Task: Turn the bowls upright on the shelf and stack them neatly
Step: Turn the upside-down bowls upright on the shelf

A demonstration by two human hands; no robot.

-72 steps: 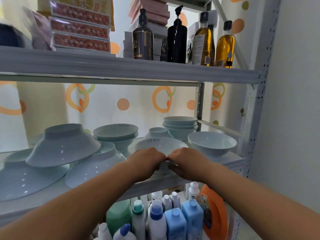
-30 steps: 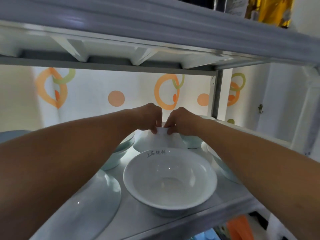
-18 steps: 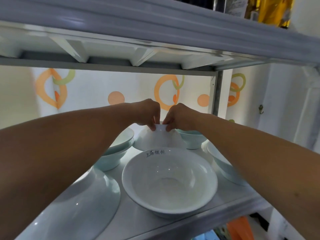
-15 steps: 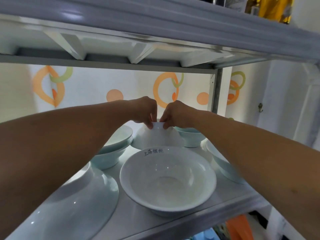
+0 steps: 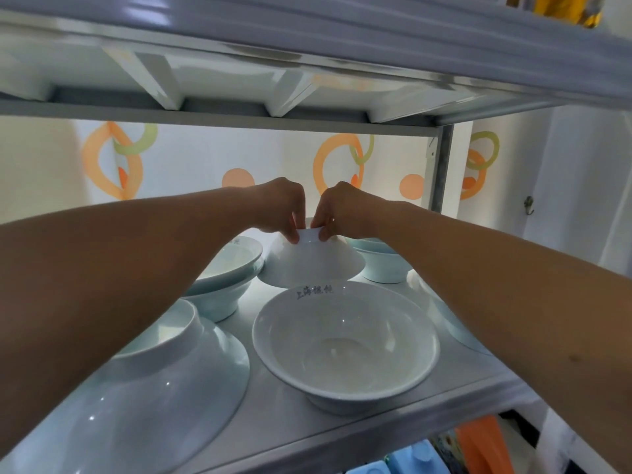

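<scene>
A small pale bowl (image 5: 313, 265) sits upside down at the back of the shelf (image 5: 280, 419). My left hand (image 5: 278, 208) and my right hand (image 5: 342, 210) pinch its raised foot from either side. In front of it a larger white bowl (image 5: 345, 343) with printed characters stands upright. A big bowl (image 5: 150, 401) lies upside down at the front left. An upright stack of pale blue bowls (image 5: 222, 278) is behind my left arm, another stack (image 5: 383, 265) at the back right. A further bowl (image 5: 451, 323) is mostly hidden by my right forearm.
The shelf above (image 5: 307, 63) hangs low over my hands. A metal upright post (image 5: 439, 169) stands at the back right. A patterned wall closes the back. Blue and orange containers (image 5: 478, 446) show below the shelf edge.
Both hands left the front bowl, now upright, and reached back to the small inverted bowl. They gripped its foot, and the bowl has risen slightly over the last second.
</scene>
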